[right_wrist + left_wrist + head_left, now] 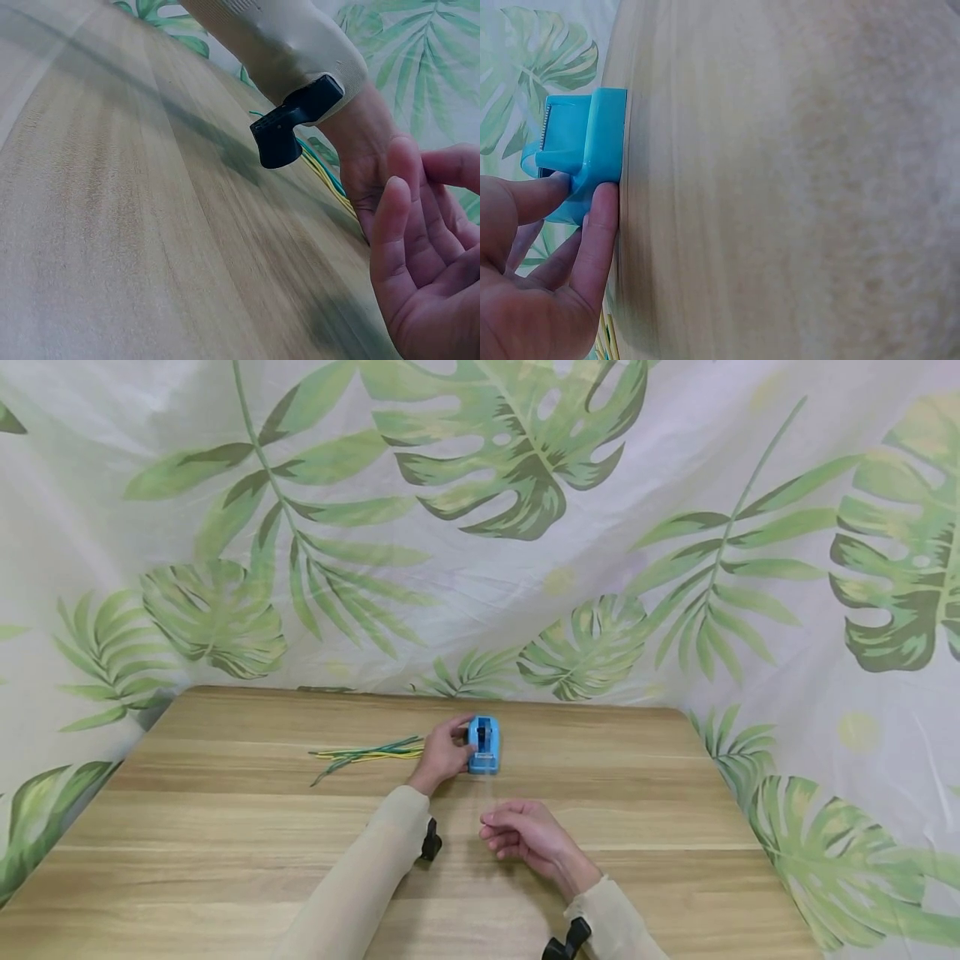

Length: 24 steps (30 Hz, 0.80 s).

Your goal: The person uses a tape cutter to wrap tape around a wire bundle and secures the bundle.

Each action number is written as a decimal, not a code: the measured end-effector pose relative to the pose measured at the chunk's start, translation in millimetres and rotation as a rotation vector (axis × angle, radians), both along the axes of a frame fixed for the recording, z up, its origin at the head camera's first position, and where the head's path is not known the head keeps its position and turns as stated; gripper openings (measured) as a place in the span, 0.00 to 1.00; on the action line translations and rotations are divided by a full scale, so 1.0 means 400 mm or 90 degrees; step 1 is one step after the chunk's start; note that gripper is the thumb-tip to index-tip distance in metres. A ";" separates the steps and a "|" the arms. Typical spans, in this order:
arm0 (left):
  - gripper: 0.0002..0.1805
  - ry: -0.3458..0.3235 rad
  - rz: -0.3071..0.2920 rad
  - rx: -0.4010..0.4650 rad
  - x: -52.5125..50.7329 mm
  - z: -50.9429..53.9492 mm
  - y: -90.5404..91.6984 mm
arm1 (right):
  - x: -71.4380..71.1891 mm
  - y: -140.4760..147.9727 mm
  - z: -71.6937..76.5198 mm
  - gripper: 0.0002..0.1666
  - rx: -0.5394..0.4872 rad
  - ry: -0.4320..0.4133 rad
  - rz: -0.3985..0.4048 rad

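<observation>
A light-blue tape dispenser (474,767) stands near the far edge of the table. My left hand (442,753) grips its left side. In the left wrist view, the thumb lies against the dispenser (609,135) and the other fingers sit along its lower side. A faint, clear strip of tape (487,789) runs from the dispenser's near end toward my right hand (534,839). That hand is in front of the dispenser, thumb and forefinger pinched on the tape's end. In the right wrist view, the tape itself cannot be made out by the fingertips (403,161).
Several green and yellow twist ties (367,753) lie loosely bundled just left of my left hand. The wooden table (225,860) ends at a leaf-patterned cloth (480,568) behind it. Black camera mounts (431,842) are strapped at both wrists.
</observation>
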<state>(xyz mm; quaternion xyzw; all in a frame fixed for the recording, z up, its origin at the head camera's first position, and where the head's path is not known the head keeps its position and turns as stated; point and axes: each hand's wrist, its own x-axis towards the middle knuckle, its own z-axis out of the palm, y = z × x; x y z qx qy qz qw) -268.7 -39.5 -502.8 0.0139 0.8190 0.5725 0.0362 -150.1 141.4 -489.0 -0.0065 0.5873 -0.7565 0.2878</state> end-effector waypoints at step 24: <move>0.32 0.000 -0.001 -0.001 -0.001 -0.002 -0.001 | 0.011 0.009 0.002 0.05 -0.010 0.016 0.010</move>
